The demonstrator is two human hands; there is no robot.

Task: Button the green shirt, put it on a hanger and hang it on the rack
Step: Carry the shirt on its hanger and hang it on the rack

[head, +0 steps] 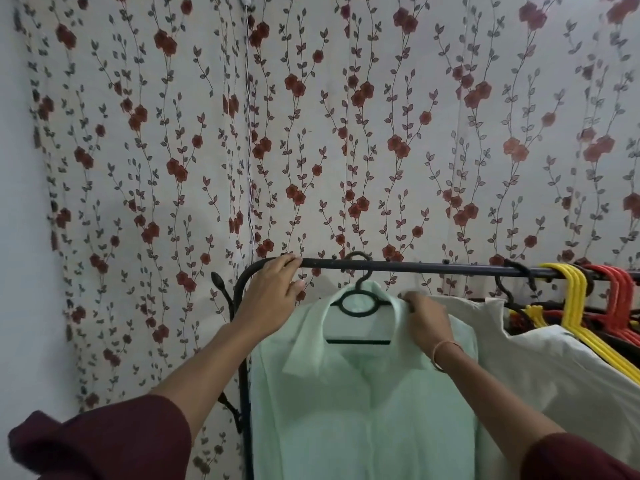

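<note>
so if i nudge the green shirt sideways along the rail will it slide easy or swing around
The green shirt looks thin and floppy, so it would probably sway. Its black hanger hooks over the smooth rack rail, so it should slide fairly easily. The white garment close on the right may drag against it. The right hand on its shoulder could steady it.

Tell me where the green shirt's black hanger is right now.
In the head view the black hanger is hooked over the rack rail, low centre, inside the green shirt collar, between the left hand and right hand.
</note>
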